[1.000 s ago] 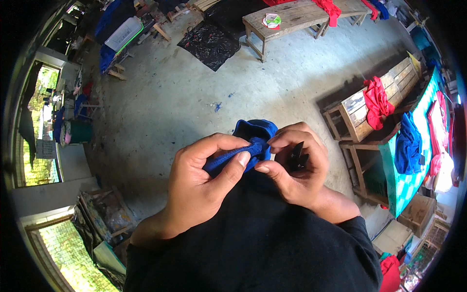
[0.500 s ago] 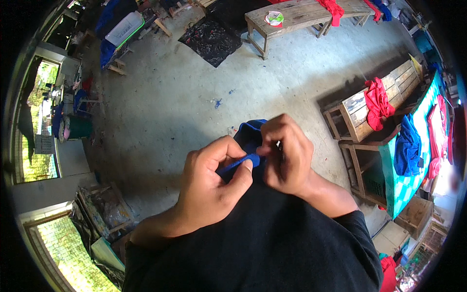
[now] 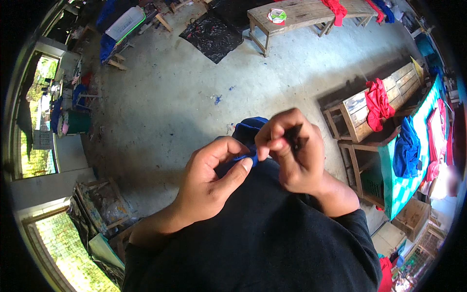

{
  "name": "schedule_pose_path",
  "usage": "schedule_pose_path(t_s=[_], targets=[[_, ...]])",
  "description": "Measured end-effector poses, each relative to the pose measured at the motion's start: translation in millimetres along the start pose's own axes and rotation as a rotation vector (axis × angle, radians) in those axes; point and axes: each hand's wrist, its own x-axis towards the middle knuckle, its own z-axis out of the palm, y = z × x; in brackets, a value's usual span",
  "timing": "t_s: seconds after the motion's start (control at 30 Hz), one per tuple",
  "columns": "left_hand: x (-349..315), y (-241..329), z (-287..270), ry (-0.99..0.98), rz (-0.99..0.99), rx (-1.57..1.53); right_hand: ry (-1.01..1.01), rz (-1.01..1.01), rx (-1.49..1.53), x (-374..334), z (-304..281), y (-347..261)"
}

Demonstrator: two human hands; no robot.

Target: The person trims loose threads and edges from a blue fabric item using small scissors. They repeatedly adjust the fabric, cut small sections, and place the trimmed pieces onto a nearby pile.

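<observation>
In front of my chest, my left hand (image 3: 209,173) is closed, its thumb and index finger pinching a folded edge of blue fabric (image 3: 250,127). The rest of the cloth hangs in a loose loop beyond my fingertips; the kind of garment does not show. Just right of it, my right hand (image 3: 299,151) is raised with the thumb against curled fingers. A dark patch shows among those fingers, and I cannot make out what it is. The right fingertips are close beside the pinched edge; whether a thread runs between them is too fine to see.
A long wooden bench (image 3: 311,14) bearing red cloth stands at the far side. To the right are a wooden bench (image 3: 360,109) with red cloth and a checked turquoise table (image 3: 389,194) holding blue and red garments. A black plastic sheet (image 3: 211,39) lies on the concrete floor (image 3: 160,97).
My right hand has moved slightly up and right, away from the pinched edge, and turned. My left hand keeps its pinch on the blue fabric.
</observation>
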Motion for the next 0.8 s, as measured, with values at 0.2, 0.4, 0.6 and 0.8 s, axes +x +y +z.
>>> schedule_pose_path(t_s=[0.2,0.4,0.6,0.8], targets=[[-3.5,8.3,1.1,-0.045,-0.088,0.068,0.205,0.040,0.192,-8.4,3.6,19.5],[-5.1,-1.6,-7.4,-0.096,-0.068,0.165,0.240,0.052,0.217,-21.0,-0.6,28.0],[-1.9,-6.2,-9.2,-0.076,0.047,0.229,0.222,0.020,0.194,-23.8,-4.1,22.8],[1.4,-1.5,-2.3,-0.030,0.055,0.255,0.269,0.053,0.206,-23.8,-6.1,18.8]])
